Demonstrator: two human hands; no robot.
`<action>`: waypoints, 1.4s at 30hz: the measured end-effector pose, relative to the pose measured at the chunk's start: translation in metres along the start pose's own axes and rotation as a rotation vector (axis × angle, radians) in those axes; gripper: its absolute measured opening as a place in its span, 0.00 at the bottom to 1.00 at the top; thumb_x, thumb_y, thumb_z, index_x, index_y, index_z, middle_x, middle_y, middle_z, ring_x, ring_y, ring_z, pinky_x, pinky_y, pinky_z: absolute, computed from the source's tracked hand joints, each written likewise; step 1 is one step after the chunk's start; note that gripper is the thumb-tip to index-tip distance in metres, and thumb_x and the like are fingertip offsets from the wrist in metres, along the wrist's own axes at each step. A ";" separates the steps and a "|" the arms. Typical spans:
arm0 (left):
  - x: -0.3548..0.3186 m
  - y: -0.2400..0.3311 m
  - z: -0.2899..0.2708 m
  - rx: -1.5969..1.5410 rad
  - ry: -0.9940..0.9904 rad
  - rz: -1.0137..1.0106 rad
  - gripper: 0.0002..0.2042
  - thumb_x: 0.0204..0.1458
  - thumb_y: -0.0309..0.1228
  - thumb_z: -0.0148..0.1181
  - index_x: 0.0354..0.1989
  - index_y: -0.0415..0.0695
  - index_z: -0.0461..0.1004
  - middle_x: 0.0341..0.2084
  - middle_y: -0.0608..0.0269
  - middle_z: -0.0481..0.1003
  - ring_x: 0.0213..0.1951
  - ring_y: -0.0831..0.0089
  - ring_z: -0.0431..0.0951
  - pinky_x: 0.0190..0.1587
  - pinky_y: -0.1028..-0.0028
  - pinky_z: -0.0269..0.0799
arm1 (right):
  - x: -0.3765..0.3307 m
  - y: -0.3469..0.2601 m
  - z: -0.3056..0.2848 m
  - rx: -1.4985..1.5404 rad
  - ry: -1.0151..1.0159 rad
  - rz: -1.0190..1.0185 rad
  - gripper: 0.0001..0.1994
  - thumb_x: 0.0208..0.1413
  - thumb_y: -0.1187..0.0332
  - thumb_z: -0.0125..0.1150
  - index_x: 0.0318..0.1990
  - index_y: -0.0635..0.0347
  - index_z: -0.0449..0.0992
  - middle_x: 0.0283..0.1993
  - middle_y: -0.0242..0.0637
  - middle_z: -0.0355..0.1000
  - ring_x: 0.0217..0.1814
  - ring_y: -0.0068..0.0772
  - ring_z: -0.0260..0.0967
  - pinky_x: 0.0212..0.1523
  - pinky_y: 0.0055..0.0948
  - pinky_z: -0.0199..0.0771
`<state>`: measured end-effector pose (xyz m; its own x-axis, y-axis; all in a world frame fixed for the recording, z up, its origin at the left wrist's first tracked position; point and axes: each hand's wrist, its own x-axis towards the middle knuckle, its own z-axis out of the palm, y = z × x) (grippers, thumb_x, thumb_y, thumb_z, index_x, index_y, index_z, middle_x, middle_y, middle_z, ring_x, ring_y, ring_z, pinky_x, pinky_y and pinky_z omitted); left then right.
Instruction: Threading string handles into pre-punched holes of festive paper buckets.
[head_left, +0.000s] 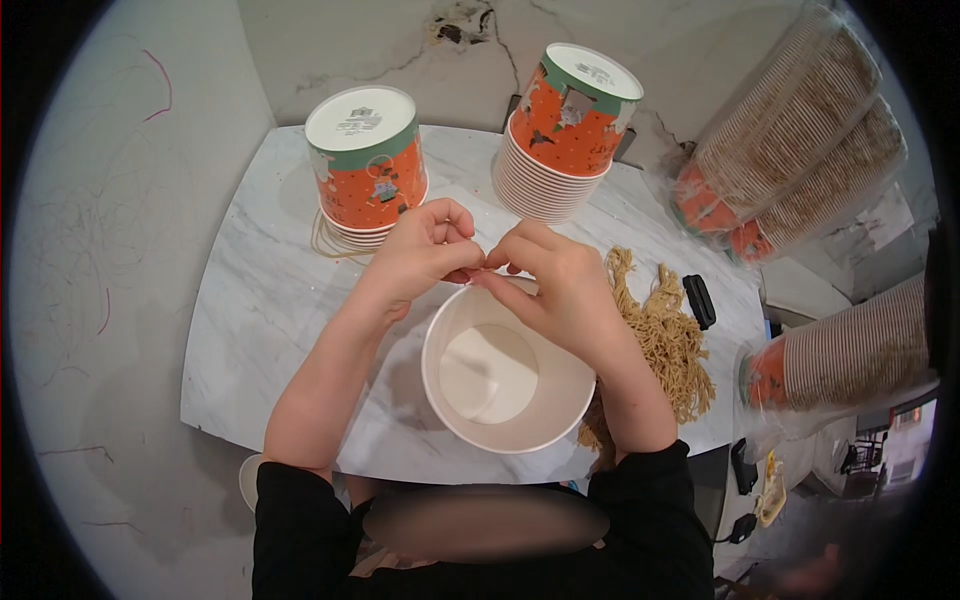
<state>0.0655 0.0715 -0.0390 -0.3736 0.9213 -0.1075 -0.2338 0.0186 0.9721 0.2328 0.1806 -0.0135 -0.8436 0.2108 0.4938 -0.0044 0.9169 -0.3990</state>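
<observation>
**Pale marbled table (235, 330), one white bucket (562, 385) right under the grip**

So the table sits in a corner between light walls, and the left wall (110, 260), way off to the left of the grip, has pink and dark scribbles on it. The white bucket stands open end up, just on the wearer's side of the fingertips, with a plain white bottom showing inside.

Left hand (425, 248) and right hand (555, 280) meet at its far rim. Fingers are bent and the tips bunched right against each other, thumbs included. Honestly can't tell whether either one is clamped on the rim itself or on something tiny, the tips hide it.

Just past the left hand there's an orange and green bucket stack (370, 185), upside down, with loops of thin cord by its base. Beyond the right hand is a taller upside-down stack (565, 130), same colours. Right of the grip you've got a heap of tan cord (668, 350), partly behind the right forearm, then a small black object (700, 302). Further right, plastic-wrapped bucket stacks (785, 130).
</observation>
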 end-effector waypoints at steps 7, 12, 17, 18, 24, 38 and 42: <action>-0.001 0.001 0.002 0.022 -0.023 -0.018 0.08 0.50 0.22 0.62 0.35 0.42 0.68 0.27 0.65 0.78 0.30 0.80 0.81 0.33 0.80 0.78 | -0.001 -0.002 0.000 -0.040 0.073 -0.048 0.05 0.49 0.69 0.68 0.32 0.56 0.78 0.33 0.31 0.72 0.29 0.37 0.75 0.27 0.35 0.75; -0.002 0.000 0.000 -0.022 -0.018 -0.005 0.10 0.50 0.23 0.65 0.36 0.43 0.68 0.28 0.64 0.79 0.31 0.80 0.81 0.34 0.79 0.79 | 0.000 -0.005 0.000 -0.075 0.098 -0.095 0.06 0.47 0.70 0.69 0.31 0.56 0.77 0.32 0.31 0.71 0.28 0.35 0.74 0.27 0.35 0.75; -0.004 0.010 -0.007 -0.107 -0.040 -0.110 0.12 0.51 0.26 0.68 0.39 0.44 0.69 0.30 0.63 0.80 0.31 0.78 0.82 0.36 0.79 0.81 | 0.001 -0.007 -0.003 -0.091 0.121 -0.181 0.06 0.45 0.71 0.69 0.32 0.55 0.78 0.31 0.30 0.70 0.28 0.34 0.73 0.28 0.34 0.74; -0.003 0.011 -0.007 -0.106 -0.046 -0.118 0.12 0.51 0.27 0.68 0.40 0.44 0.70 0.30 0.63 0.80 0.32 0.78 0.83 0.36 0.79 0.81 | 0.000 -0.007 -0.005 -0.078 0.128 -0.197 0.07 0.45 0.72 0.70 0.33 0.55 0.79 0.30 0.30 0.70 0.28 0.34 0.73 0.28 0.33 0.74; -0.003 0.013 -0.013 -0.097 -0.048 -0.117 0.12 0.53 0.29 0.69 0.41 0.45 0.71 0.32 0.64 0.81 0.34 0.78 0.83 0.38 0.78 0.82 | 0.001 -0.006 -0.007 -0.085 0.065 -0.135 0.07 0.45 0.75 0.72 0.33 0.58 0.80 0.32 0.31 0.75 0.28 0.33 0.75 0.28 0.29 0.76; 0.004 0.002 -0.017 0.055 -0.056 -0.026 0.18 0.45 0.22 0.71 0.43 0.41 0.70 0.30 0.64 0.80 0.33 0.78 0.81 0.38 0.78 0.79 | 0.001 0.009 0.002 0.011 0.019 -0.074 0.04 0.48 0.70 0.69 0.31 0.56 0.80 0.34 0.30 0.74 0.28 0.36 0.75 0.27 0.34 0.74; 0.004 0.003 -0.014 0.146 -0.053 -0.015 0.18 0.42 0.19 0.69 0.43 0.39 0.72 0.31 0.62 0.80 0.35 0.77 0.82 0.41 0.78 0.78 | 0.001 0.009 0.003 0.033 -0.013 -0.057 0.04 0.48 0.70 0.69 0.32 0.55 0.80 0.34 0.31 0.74 0.29 0.35 0.76 0.28 0.34 0.75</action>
<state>0.0508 0.0694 -0.0392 -0.3223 0.9397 -0.1145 -0.1044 0.0849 0.9909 0.2303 0.1882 -0.0195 -0.8482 0.1545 0.5066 -0.0699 0.9155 -0.3962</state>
